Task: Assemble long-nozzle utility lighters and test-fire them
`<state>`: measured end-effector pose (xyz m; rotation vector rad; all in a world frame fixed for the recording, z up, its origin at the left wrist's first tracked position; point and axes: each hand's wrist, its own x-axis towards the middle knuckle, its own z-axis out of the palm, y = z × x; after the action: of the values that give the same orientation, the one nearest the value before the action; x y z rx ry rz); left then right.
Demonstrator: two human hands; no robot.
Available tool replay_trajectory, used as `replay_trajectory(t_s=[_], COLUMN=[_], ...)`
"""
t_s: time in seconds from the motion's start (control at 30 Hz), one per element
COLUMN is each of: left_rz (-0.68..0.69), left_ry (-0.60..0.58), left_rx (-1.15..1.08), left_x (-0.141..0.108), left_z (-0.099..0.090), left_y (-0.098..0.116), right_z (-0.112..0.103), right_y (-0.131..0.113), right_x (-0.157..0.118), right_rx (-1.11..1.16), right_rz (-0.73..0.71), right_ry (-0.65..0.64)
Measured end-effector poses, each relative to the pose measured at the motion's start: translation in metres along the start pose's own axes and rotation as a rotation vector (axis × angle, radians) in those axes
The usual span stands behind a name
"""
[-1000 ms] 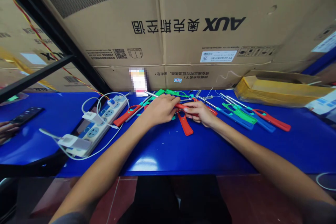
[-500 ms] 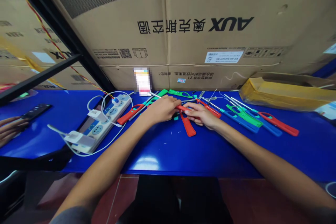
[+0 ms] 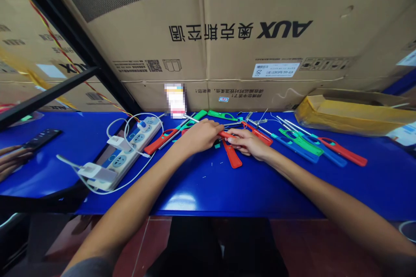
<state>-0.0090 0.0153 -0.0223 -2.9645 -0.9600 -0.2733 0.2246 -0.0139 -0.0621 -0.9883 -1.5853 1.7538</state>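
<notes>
My left hand (image 3: 199, 135) and my right hand (image 3: 248, 143) meet at the middle of the blue table, both gripping a red stick lighter (image 3: 225, 135) whose handle spans the gap between them. Another red lighter (image 3: 232, 158) lies just below my right fingers. Further left sits a red lighter (image 3: 159, 140), and a green one (image 3: 222, 115) lies behind my hands. To the right of my right hand lie a blue lighter (image 3: 297, 149), a green lighter (image 3: 300, 142) and a red lighter (image 3: 342, 151), their metal nozzles pointing left.
Left of the lighters is a white power strip (image 3: 130, 153) with plugged-in chargers and cables. Farther left, another person's hand (image 3: 13, 156) lies near a black phone (image 3: 42, 138). A flat yellow-lined carton (image 3: 354, 114) and a large AUX cardboard box (image 3: 240, 30) stand behind the table.
The view has shifted slightly, so the table items sit a little further right than one second ago. Both hands stay on the red lighter.
</notes>
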Motion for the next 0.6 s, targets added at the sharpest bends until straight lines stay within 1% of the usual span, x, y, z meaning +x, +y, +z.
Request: replay_trajectory(t_s=[0.17,0.33,0.47,0.6], left_rz=[-0.006,-0.008,-0.018,-0.03], left_ry=[-0.01,0.005,0.011,0.004], left_rx=[-0.027,-0.075,-0.116,-0.162], left_x=[0.0,-0.002,-0.004,-0.005], left_z=[-0.003,-0.007,-0.01,-0.012], left_y=[0.002,-0.001,-0.006,-0.011], right_z=[-0.002,-0.008,-0.018,-0.029], right_y=[-0.002,-0.005,-0.007,-0.005], right_x=[0.0,-0.001,0.001,0.006], right_rx=[-0.007,0.111,0.141,0.039], right_rz=[-0.01,0.055,0.03,-0.003], right_ry=[-0.01,-0.069,-0.025,0.041])
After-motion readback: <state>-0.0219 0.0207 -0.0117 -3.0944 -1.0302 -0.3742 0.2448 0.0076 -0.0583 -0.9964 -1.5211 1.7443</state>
